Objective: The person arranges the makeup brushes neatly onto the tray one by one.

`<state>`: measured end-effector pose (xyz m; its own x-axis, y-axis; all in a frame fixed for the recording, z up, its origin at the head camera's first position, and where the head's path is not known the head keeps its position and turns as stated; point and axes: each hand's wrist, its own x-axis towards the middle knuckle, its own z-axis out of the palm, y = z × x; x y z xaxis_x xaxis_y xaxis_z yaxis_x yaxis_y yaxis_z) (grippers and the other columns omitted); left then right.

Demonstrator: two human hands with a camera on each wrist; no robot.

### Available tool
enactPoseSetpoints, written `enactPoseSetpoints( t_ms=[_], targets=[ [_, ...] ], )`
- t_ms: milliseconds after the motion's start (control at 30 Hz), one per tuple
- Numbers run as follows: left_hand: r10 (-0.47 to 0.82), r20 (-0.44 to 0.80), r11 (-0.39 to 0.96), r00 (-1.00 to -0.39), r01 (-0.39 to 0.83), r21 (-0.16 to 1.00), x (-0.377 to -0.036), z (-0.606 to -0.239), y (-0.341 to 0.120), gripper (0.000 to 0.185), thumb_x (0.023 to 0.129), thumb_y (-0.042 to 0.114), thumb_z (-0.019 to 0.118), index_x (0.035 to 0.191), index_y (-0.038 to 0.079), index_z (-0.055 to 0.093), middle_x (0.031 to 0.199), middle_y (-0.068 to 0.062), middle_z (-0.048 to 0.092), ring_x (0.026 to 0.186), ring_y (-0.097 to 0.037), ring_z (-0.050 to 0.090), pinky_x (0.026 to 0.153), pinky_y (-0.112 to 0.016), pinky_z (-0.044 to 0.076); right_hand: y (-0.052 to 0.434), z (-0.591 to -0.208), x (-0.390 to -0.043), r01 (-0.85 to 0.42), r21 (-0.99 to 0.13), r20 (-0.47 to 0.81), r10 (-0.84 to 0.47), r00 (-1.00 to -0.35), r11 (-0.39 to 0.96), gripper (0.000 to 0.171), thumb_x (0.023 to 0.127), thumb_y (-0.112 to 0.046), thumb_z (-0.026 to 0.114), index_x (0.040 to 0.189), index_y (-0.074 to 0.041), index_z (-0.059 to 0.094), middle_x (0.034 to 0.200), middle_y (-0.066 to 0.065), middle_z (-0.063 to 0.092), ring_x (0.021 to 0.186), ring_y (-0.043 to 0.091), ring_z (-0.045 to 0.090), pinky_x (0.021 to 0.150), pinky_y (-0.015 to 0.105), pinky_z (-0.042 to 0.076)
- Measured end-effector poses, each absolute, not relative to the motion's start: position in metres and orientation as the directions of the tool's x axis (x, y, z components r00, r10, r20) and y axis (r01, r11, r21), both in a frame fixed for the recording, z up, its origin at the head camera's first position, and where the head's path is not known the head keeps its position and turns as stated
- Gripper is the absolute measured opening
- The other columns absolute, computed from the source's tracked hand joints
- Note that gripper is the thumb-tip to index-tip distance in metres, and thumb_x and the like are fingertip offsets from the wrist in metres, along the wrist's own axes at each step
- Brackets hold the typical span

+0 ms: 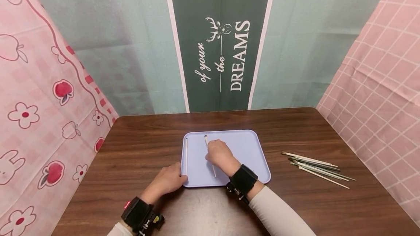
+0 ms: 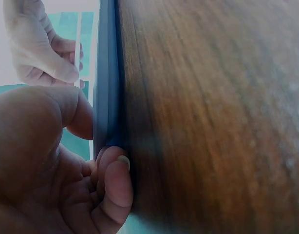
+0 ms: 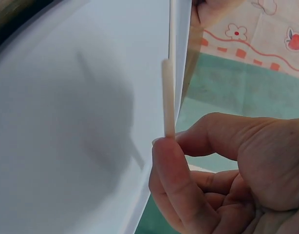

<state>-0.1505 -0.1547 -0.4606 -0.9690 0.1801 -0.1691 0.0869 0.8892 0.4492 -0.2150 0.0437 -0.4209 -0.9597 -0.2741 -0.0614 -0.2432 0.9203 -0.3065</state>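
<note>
- I see a green backdrop [image 1: 128, 50] across the far side, with a darker central band carrying white lettering that includes "DREAMS".
- A pink cloth with apples and flowers [image 1: 26, 141] hangs on my left, and a pink gridded cloth [image 1: 384, 79] on my right.
- Below them I have a brown wood-grain table [image 1: 147, 137].
- On it lies a pale lavender tray [image 1: 242, 159] with rounded corners and a raised rim.
- To the right of the tray, well apart from it, I see a loose pile of brushes [image 1: 318, 169], with white and green handles.
- The left hand [image 1: 168, 179] grips the tray's near left corner, thumb at the rim and fingers curled by its outer side.
- The right hand [image 1: 221, 154] is over the tray, pinching a slim brush between thumb and forefinger.
- That held brush [image 3: 168, 100] points away from me, head at the far end; I can't tell whether it touches the tray.
- A single white brush [image 1: 186, 156] lies in the tray alongside its left rim.
</note>
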Motion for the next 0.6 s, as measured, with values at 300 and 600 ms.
enactPoseSetpoints(
  t_ms=[300, 600],
  targets=[
    [0.180, -0.155, 0.890, -0.971, 0.094, 0.445, -0.150, -0.462, -0.154, 0.027, 0.088, 0.024, 0.068, 0.101, 0.002, 0.059, 0.081, -0.004, 0.056, 0.070, -0.021, 0.051, 0.065, -0.039, 0.046, 0.027, -0.424, -0.217, -0.240, -0.330, -0.080, -0.280, -0.957, 0.913, 0.018, 0.081, -0.007, 0.073, 0.070, -0.006, 0.058, 0.065, 0.004, 0.054, 0.060, 0.019, 0.050, 0.057, 0.032, 0.044],
    [0.184, -0.144, 0.895, -0.972, 0.105, 0.433, -0.150, -0.462, -0.154, 0.025, 0.087, 0.024, 0.067, 0.097, 0.003, 0.058, 0.078, -0.004, 0.054, 0.069, -0.021, 0.051, 0.064, -0.039, 0.045, 0.013, -0.426, -0.218, -0.224, -0.327, -0.089, -0.266, -0.960, 0.918, 0.019, 0.082, -0.011, 0.075, 0.071, -0.007, 0.060, 0.070, 0.005, 0.057, 0.064, 0.020, 0.052, 0.062, 0.032, 0.046]
  ],
)
